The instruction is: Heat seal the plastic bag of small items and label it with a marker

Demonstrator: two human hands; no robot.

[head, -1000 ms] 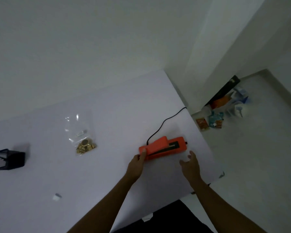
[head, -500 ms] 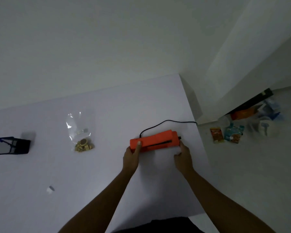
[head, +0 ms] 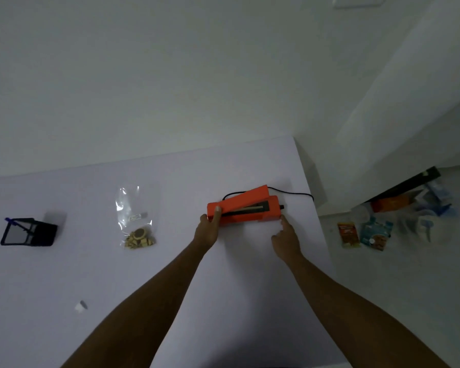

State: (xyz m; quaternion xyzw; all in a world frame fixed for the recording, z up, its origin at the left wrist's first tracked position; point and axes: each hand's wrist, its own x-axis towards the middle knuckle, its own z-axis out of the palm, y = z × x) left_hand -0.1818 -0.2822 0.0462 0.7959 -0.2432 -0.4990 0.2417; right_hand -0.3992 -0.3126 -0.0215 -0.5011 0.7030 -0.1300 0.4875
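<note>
White walls meet the far edge of a pale surface [head: 223,274] that ends at a right edge beside the floor. Near the far right corner lies an orange heat sealer [head: 246,208], its lid raised at the right end, showing a dark sealing strip; a black cord [head: 290,192] runs from behind it over the right edge. The left hand [head: 207,231] holds the sealer's left end, thumb on top, fingers wrapped around it. The right hand [head: 286,239] has loosely curled fingers, with 1 fingertip touching the sealer's near right corner. The clear plastic bag [head: 136,216] of small tan items lies flat, well apart toward the left, untouched. A black mesh holder [head: 28,232] lies near the left edge, a blue marker [head: 15,223] in it.
</note>
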